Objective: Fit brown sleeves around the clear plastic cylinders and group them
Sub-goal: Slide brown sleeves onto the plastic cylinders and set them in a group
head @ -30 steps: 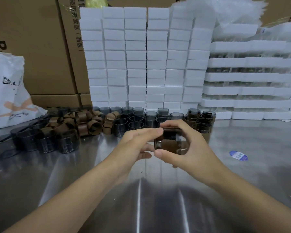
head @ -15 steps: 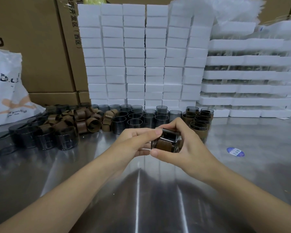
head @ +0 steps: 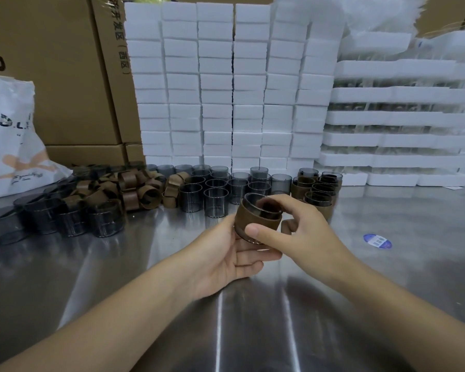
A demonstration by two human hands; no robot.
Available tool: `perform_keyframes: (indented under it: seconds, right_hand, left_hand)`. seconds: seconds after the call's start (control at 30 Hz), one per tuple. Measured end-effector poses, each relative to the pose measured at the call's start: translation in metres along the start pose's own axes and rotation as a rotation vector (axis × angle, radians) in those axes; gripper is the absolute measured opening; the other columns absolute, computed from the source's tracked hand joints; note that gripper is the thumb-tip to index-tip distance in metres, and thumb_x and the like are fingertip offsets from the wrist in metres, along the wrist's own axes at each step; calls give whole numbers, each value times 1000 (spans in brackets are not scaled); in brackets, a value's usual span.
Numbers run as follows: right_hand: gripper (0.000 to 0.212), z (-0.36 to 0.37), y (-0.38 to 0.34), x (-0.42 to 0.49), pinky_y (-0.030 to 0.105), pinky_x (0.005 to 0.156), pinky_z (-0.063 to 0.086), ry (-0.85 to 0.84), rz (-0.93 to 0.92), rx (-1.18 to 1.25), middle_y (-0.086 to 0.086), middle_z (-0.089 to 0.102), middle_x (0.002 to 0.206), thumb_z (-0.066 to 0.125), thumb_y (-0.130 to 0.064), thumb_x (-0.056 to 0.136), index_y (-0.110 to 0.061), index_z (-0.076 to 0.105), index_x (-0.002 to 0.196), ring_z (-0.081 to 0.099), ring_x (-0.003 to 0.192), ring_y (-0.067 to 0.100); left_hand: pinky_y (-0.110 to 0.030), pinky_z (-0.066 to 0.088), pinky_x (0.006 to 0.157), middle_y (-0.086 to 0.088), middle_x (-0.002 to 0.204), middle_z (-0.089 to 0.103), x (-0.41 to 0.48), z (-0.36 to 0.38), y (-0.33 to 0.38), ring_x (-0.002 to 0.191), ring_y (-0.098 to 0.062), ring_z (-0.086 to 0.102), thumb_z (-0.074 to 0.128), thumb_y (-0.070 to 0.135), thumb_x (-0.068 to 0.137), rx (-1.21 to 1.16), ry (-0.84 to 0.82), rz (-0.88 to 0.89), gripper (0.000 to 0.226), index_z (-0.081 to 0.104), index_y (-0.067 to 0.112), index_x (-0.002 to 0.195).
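Observation:
Both hands hold one clear cylinder [head: 261,206] wrapped in a brown sleeve [head: 249,221] above the steel table, its open end tilted toward me. My left hand [head: 226,253] cups it from below and the left. My right hand [head: 293,232] pinches it, thumb on the sleeve's front and fingers over the rim. A pile of loose brown sleeves [head: 134,189] lies at the left. Bare smoky cylinders [head: 215,191] stand behind the hands. Sleeved cylinders [head: 317,189] stand grouped at the right.
More bare cylinders [head: 51,216] stand at the far left near a white plastic bag [head: 11,135]. Stacked white foam blocks [head: 226,84] and foam trays [head: 392,119] wall off the back, cardboard boxes [head: 51,71] behind. A blue sticker [head: 377,240] lies on the steel table [head: 387,277].
The sleeved cylinder has been turned so its open end tilts up toward me. My left hand has dropped beneath it and my right thumb now presses on the sleeve's front.

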State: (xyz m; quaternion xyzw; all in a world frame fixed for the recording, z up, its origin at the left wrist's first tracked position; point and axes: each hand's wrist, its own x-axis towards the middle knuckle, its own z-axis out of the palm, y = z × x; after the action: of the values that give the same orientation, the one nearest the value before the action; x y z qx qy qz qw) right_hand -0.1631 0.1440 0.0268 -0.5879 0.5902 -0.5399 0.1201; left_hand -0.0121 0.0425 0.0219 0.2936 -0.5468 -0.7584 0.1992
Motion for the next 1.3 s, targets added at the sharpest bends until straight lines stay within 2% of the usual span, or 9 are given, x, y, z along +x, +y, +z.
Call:
perform_keyframes:
  seconds: [0.1, 0.2, 0.3, 0.4, 0.57, 0.77, 0.9, 1.07, 1.3]
  right_hand:
    - [45, 0, -3, 0, 10, 63, 44, 42, 8, -40, -14, 76, 93, 79, -70, 75, -36, 78, 104, 59, 64, 0]
    - [53, 3, -4, -1, 17, 68, 46, 9, 59, -58, -10, 76, 92, 71, -78, 76, -33, 77, 103, 60, 69, 0]
    - [61, 7, -3, -4, 22, 76, 50, -31, 118, -70, -15, 77, 104, 74, -81, 69, -38, 73, 114, 66, 80, -2]
    - [55, 11, -1, -6, 25, 76, 53, -54, 131, -63, -16, 76, 104, 78, -77, 72, -41, 70, 114, 67, 78, 0]
    - [61, 11, 3, -7, 36, 81, 61, -66, 161, -196, -18, 76, 101, 67, -88, 73, -41, 66, 110, 71, 84, 2]
    - [69, 13, 5, -8, 43, 75, 63, -57, 176, -233, -10, 77, 93, 62, -92, 72, -34, 67, 108, 72, 76, 7]
    - [68, 12, 5, -7, 46, 76, 63, -42, 167, -268, -9, 76, 92, 64, -91, 72, -32, 68, 105, 70, 77, 9]
    - [66, 12, 7, -5, 44, 76, 62, -14, 151, -280, -10, 76, 89, 65, -89, 71, -31, 69, 102, 69, 76, 7]
    - [62, 15, 12, -7, 31, 77, 59, -62, 132, -198, -19, 76, 101, 60, -90, 77, -41, 63, 115, 71, 84, 1]
  left_hand:
    - [-28, 60, 69, -11, 107, 82, -1, 2, 1, 100, -27, 82, 27, 71, 108, -48, -19, -40, 80, 88, 19, 102]
    - [-30, 59, 70, -12, 102, 81, 0, 2, 2, 94, -28, 82, 32, 82, 100, -85, -64, -52, 86, 89, 17, 101]
    - [-33, 55, 77, -8, 96, 81, 0, 4, 2, 85, -23, 81, 33, 82, 99, -119, -59, -57, 84, 88, 18, 93]
    - [-34, 54, 84, -6, 98, 81, -1, 6, 1, 82, -20, 80, 34, 83, 98, -177, -59, -59, 86, 88, 18, 94]
    - [-30, 60, 70, -8, 94, 78, -4, 9, -1, 72, -21, 75, 43, 76, 99, -268, -70, -88, 79, 86, 10, 91]
    - [-31, 57, 75, -11, 101, 77, -8, 11, -1, 76, -21, 70, 43, 72, 101, -300, -65, -117, 77, 83, 6, 98]
    - [-33, 53, 85, -13, 107, 76, -11, 12, 0, 84, -22, 67, 42, 71, 103, -290, -64, -126, 76, 81, 6, 110]
    - [-34, 53, 92, -12, 116, 74, -13, 12, 1, 94, -22, 66, 40, 71, 103, -280, -83, -125, 76, 77, 7, 123]
    - [-34, 57, 84, -10, 105, 76, -12, 12, -1, 81, -20, 75, 42, 74, 101, -267, -85, -102, 76, 83, 11, 107]
